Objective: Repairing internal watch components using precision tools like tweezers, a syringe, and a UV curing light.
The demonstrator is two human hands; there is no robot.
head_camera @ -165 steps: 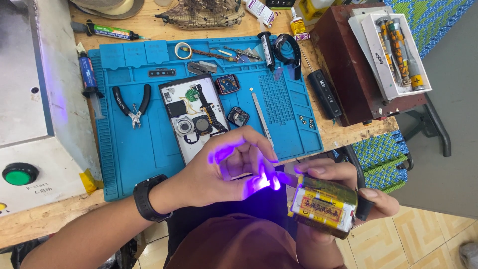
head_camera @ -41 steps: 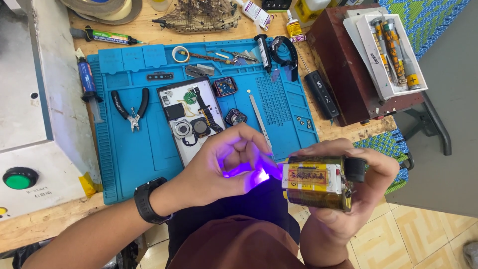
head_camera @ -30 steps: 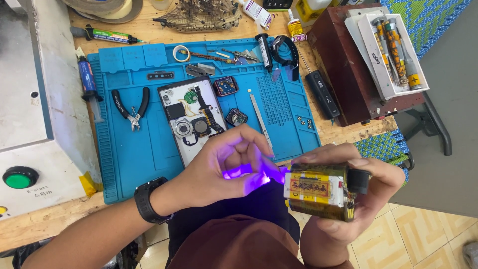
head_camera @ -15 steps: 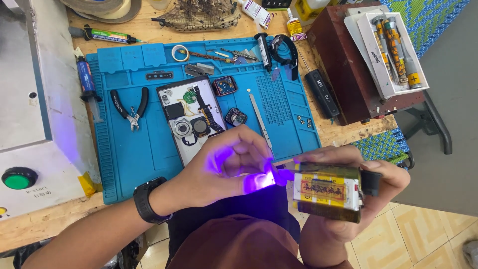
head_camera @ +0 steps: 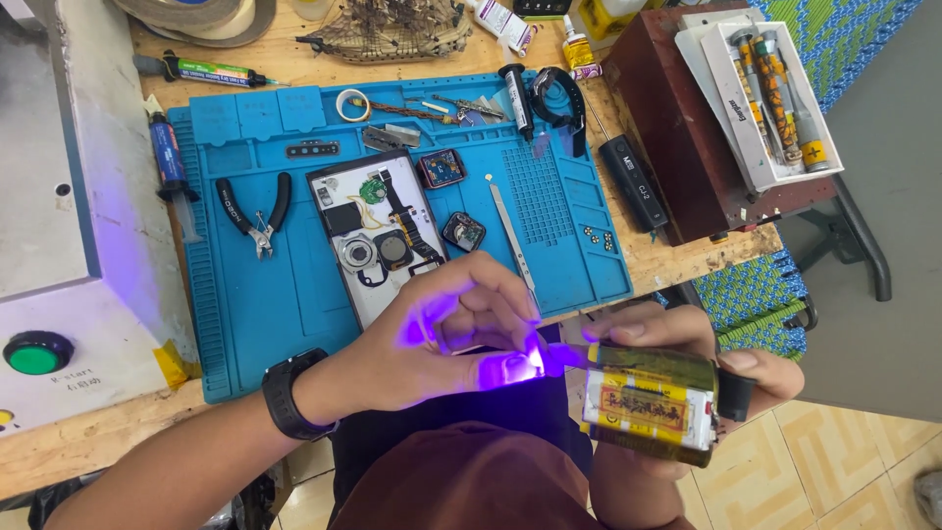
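Observation:
My right hand grips a boxy lamp with a yellow-and-white label; it throws violet light to the left. My left hand, a black watch on its wrist, pinches a small part right at the lamp's glowing tip, below the table's front edge. The light washes out the part, so I cannot tell what it is. Both hands hover over my lap, in front of the blue work mat.
On the mat lie an opened phone, black pliers, two small watch bodies, a metal strip, tape and tweezers. A white machine with a green button stands left. A dark brown box carrying a white tray sits right.
Both hands have drifted a little lower and toward me with the lamp still lit. My right hand has turned the lamp slightly, keeping its tip against the left fingers.

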